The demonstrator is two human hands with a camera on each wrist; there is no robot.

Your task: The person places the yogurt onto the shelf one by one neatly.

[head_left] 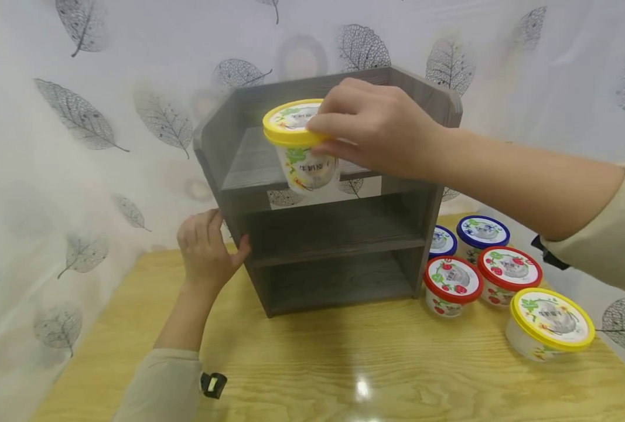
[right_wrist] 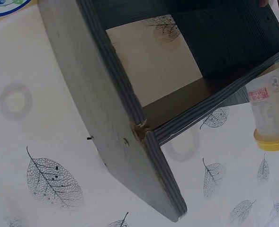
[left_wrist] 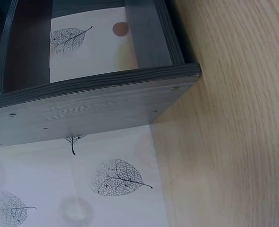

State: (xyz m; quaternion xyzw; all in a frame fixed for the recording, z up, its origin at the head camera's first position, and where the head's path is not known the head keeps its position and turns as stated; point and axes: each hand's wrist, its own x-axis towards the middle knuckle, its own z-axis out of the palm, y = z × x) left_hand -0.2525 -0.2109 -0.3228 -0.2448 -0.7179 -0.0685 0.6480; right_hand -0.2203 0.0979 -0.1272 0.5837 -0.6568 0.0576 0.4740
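My right hand grips a yellow-lidded ice cream tub by its lid, thumb and fingers at the rim. The tub is upright, in front of the top level of a grey wooden shelf. In the right wrist view, the tub appears at the right edge, partly cut off. My left hand holds the shelf's left side panel, with the thumb at the front edge and the fingers along the outer face. The left wrist view shows the shelf but not the hand.
Right of the shelf stand two red-lidded tubs, two blue-lidded tubs and another yellow-lidded tub. The wooden table extends in front. A leaf-patterned sheet hangs behind.
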